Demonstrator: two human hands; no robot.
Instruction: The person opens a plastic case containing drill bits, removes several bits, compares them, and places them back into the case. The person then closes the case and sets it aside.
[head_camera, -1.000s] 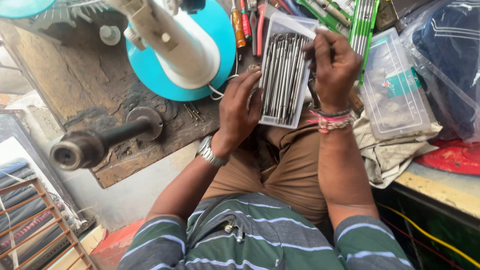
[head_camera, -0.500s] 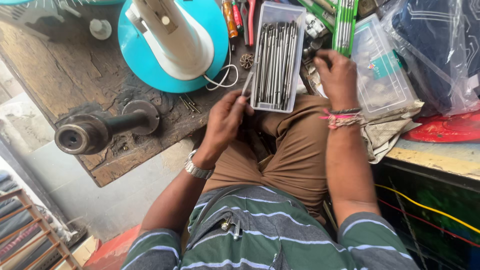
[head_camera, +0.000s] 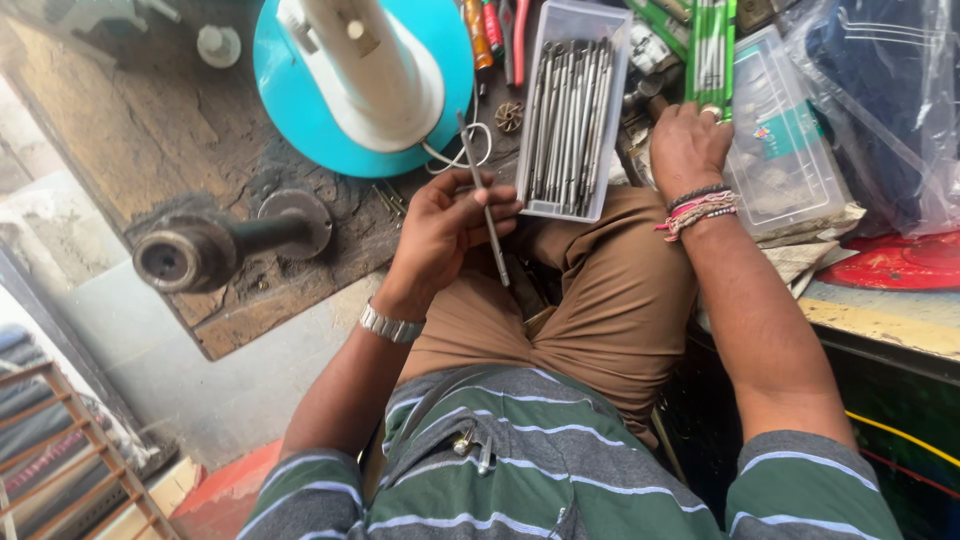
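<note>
- Left hand (head_camera: 445, 225), centre of the frame above the lap – fingers closed round one long thin metal rod (head_camera: 485, 205), held nearly upright, its upper tip reaching toward the teal base (head_camera: 300, 110) and its lower end over the brown trousers (head_camera: 600, 300)
- Change since half a second ago: that hand was at the left edge of the clear tray (head_camera: 573, 105) with no rod apart from the rest; now a single rod is out and clear of the tray – so one piece has been singled out from the set
- Tray of like rods sits at upper centre, its near end on the knee, far end among the tools on the desk (head_camera: 140, 150); many rods lie side by side in it
- Right hand (head_camera: 688, 145), upper right, has moved off the tray and now lies palm down among the clutter just right of it, beside a clear lidded box (head_camera: 790, 150); whether it grips anything I cannot tell – the fingers are hidden
- White machine body (head_camera: 365, 65) stands on the teal base at upper left of centre; a dark metal spindle (head_camera: 215, 245) juts from the worn desk edge at left
- Red-handled tools (head_camera: 492, 25) and green packets (head_camera: 715, 45) along the top edge, a plastic bag of dark cloth (head_camera: 880, 90) at far right
</note>
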